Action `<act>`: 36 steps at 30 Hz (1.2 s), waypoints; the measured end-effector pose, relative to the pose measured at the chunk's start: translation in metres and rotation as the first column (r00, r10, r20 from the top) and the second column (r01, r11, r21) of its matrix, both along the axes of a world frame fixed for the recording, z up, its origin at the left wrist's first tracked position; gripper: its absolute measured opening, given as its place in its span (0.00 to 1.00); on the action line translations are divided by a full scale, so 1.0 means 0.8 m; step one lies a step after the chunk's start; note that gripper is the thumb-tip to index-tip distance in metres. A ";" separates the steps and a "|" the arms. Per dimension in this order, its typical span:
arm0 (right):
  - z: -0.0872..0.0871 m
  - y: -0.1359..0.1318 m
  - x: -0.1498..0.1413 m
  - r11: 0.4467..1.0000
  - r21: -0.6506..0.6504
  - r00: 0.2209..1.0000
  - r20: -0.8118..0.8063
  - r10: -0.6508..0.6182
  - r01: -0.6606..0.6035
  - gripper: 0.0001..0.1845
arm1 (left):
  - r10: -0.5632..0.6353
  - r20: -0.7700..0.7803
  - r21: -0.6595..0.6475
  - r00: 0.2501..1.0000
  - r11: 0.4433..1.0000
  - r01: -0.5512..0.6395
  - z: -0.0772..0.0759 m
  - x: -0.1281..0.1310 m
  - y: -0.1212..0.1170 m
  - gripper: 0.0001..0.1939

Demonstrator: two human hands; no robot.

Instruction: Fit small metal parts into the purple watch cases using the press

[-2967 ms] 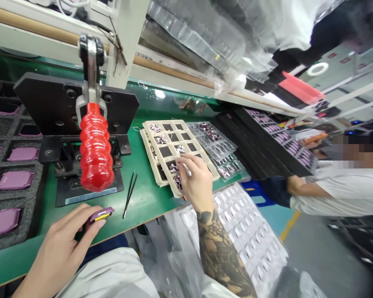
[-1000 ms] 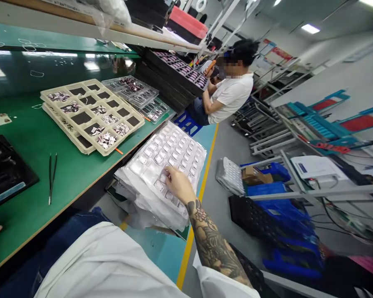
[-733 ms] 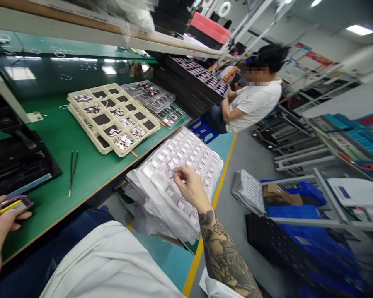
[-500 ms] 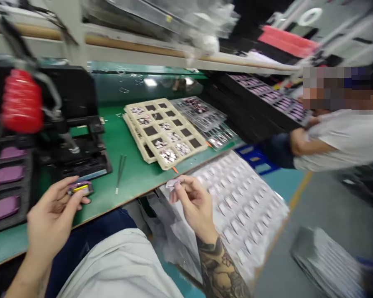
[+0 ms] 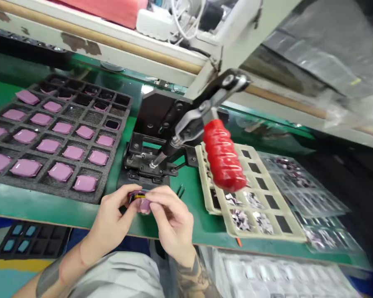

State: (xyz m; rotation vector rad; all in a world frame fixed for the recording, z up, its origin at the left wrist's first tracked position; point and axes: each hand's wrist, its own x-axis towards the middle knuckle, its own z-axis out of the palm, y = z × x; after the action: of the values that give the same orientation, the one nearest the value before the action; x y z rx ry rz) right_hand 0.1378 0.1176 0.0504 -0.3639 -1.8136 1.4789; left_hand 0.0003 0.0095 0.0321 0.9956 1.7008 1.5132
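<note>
Foam tray [image 5: 107, 182]: left of the press; purple cases [image 5: 26, 168] fill most near pockets, while far pockets include bare and dark-screened ones.
Black tray [image 5: 46, 239]: low, left of the press; 4 blue pieces [image 5: 23, 246] in its left pockets, the others bare.
Left hand [image 5: 112, 213]: just in front of the press, fingers narrow, thumb and fingertips pinching the open case's left end.
Open case [image 5: 138, 195]: between both hands, near the press's front edge; yellow part showing, long axis seemingly crosswise, hand to hand. It lies right of the left fingers and left of the right fingers; both hands are equally near.
Small purple piece [image 5: 145, 205]: at the case's near side, against the right fingertips; cannot tell whether it is joined to the case.
Press [image 5: 143, 165]: landmark; red handle [image 5: 224, 157] tilted out to the right.
Right hand [image 5: 174, 219]: in front of the press, thumb and forefinger nearly closed on the small purple piece.
Tweezers [image 5: 180, 191]: right of the press, partly hidden.
Cream tray [image 5: 273, 237]: right of the press; small pieces heaped in some pockets, dark bottoms showing in others.
Clear trays [image 5: 323, 203]: farther right of the press, holding small dark and purplish pieces.
</note>
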 end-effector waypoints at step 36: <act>-0.001 -0.022 0.013 0.897 0.440 0.975 0.184 -0.125 0.032 0.29 | -0.036 0.391 0.045 0.920 0.999 0.020 -0.006 -0.005 0.001 0.22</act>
State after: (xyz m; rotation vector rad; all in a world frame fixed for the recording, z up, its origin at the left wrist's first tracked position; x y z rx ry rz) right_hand 0.1483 0.1002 0.0499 -0.3700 -2.2038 0.9650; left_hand -0.0037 0.0100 0.0276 0.6732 1.3703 1.6067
